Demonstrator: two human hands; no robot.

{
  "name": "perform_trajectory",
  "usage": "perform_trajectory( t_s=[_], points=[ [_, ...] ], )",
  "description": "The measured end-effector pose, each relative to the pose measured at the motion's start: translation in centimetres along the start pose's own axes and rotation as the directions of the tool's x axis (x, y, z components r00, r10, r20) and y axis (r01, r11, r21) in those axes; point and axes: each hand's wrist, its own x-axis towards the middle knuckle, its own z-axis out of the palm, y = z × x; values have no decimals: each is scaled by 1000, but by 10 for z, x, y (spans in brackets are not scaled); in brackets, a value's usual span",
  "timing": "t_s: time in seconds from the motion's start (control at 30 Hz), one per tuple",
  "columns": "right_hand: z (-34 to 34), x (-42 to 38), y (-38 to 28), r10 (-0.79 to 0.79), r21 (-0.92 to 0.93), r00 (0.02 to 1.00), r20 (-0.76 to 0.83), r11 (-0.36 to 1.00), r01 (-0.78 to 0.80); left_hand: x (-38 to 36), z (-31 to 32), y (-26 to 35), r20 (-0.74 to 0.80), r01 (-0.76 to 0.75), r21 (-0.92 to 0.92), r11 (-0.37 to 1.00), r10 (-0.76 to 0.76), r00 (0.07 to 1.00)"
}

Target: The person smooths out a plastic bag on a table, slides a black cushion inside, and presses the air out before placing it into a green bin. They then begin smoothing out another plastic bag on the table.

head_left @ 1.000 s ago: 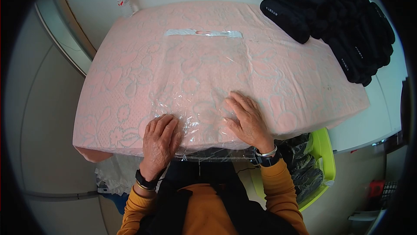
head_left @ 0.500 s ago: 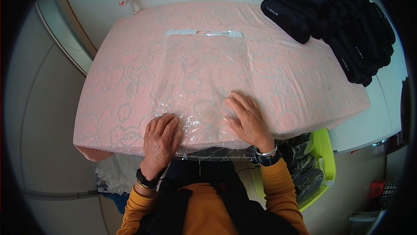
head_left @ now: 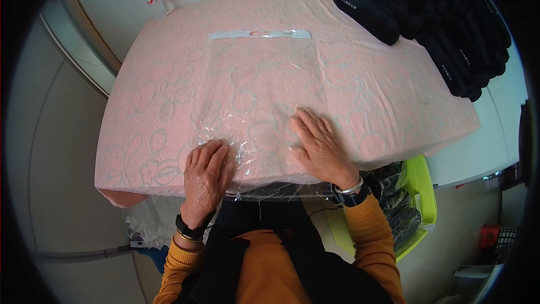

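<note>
A clear plastic bag (head_left: 261, 79) with a white strip and a handle slot at its far end lies flat on the pink patterned cloth (head_left: 140, 96). My left hand (head_left: 208, 172) rests on the left part of the bag's near end, its fingers bent and close together, with what may be under them hidden. On the right side of the bag my right hand (head_left: 320, 146) lies with its fingers stretched out and the thumb apart, holding nothing. The bag's near end hangs over the table's front edge.
Several black padded items (head_left: 427, 17) with small white lettering are piled at the back right. A clear bottle (head_left: 154, 0) stands at the back left. Below the table on the right is a lime-green bin (head_left: 428, 203) holding dark plastic-wrapped items.
The whole view has shifted slightly, so the table and bag sit a little higher in it. Both hands remain on the bag in nearly the same places.
</note>
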Motion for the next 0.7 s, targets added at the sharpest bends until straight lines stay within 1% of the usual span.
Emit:
perform_trajectory(
  t_s=[0.1, 0.23, 0.37, 0.4, 0.5, 0.53, 0.6, 0.63, 0.7],
  points=[
    [-7, -8, 16, 69, -130, 997, 40, 990, -63, -1, -1, -2, 5, 7, -13, 1000, -6, 1000],
    [-13, -21, 28, 99, -66, 995, 20, 993, -98, -3, -2, -2, 13, -8, -20, 1000, 8, 1000],
    [-15, -22, 19, 145, -77, 989, -11, 986, -145, 0, -5, -1, 29, -27, -35, 999, 28, 999],
    [-18, -19, 12, 144, -77, 990, -11, 987, -144, 2, -6, 1, 47, -34, -16, 999, 35, 998],
    [-23, -7, -28, 39, 1, 998, -57, 999, -39, 4, -2, 13, 98, -41, 25, 999, 39, 994],
    [-14, -3, -40, 42, 5, 998, -56, 999, -42, 8, 6, 23, 111, -64, -1, 998, 64, 992],
    [1, 3, -56, -62, 86, 998, 3, 994, 62, 16, 19, 35, 127, -114, -57, 992, 121, 985],
    [5, 2, -54, -61, 84, 998, 1, 995, 61, 17, 21, 33, 125, -117, -59, 991, 123, 984],
    [12, -1, -46, -28, 32, 999, 35, 999, 27, 18, 25, 30, 195, -105, -25, 994, 108, 975]
  ],
)
